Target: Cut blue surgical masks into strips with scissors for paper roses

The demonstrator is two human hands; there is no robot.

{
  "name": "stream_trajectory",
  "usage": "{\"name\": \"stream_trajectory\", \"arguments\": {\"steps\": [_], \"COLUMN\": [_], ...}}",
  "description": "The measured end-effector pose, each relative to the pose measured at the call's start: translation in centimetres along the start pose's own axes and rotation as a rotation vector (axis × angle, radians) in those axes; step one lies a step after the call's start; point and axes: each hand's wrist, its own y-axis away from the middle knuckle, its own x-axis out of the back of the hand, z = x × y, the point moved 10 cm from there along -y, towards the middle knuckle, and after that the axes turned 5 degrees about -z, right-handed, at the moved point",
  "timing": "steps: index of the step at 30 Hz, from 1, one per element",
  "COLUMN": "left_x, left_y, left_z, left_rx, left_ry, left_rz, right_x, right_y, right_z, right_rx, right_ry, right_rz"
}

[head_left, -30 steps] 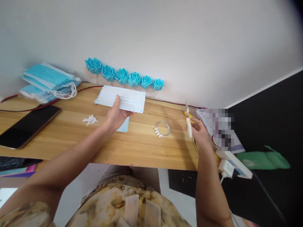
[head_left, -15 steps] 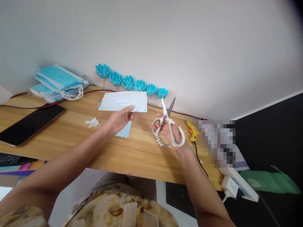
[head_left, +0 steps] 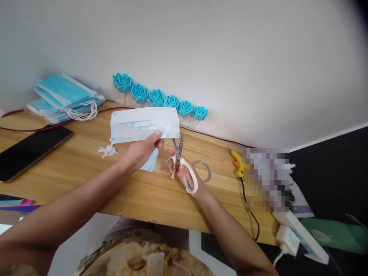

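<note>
My left hand pinches a pale blue face mask by its lower right part, thumb on top; no ear loops show on it. My right hand has its fingers through the handles of white-handled scissors. Their blades are apart and point up at the mask's lower right corner; whether they touch it I cannot tell. Under my left hand a piece of blue mask material lies on the wooden table. A small heap of white scraps sits below the mask's left corner.
Several blue fabric flowers line the wall. Stacked masks and a phone are at left. Right of the scissors lies a roll of tape; further right, a yellow glue gun with its cord and a power strip.
My right hand has brought the scissors left and down, close to the mask's lower right corner. The tape roll behind it now shows more fully. The mask has shifted slightly left.
</note>
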Motion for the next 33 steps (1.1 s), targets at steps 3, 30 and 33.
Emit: {"name": "stream_trajectory", "arguments": {"steps": [3,30,33], "left_x": [-0.5,0.9,0.9], "left_y": [0.4,1.9,1.9], "left_z": [-0.6,-2.4,-2.4], "left_rx": [0.019,0.219,0.216], "left_ry": [-0.059,-0.605,-0.633], "left_rz": [-0.021,0.077,0.052], "right_x": [-0.3,0.2,0.3], "right_y": [0.0,0.3,0.3], "right_z": [0.1,-1.8,-1.7], "right_rx": [0.022,0.023,0.023], "right_ry": [-0.027,0.172,0.171], "right_rz": [-0.014,0.088,0.080]}}
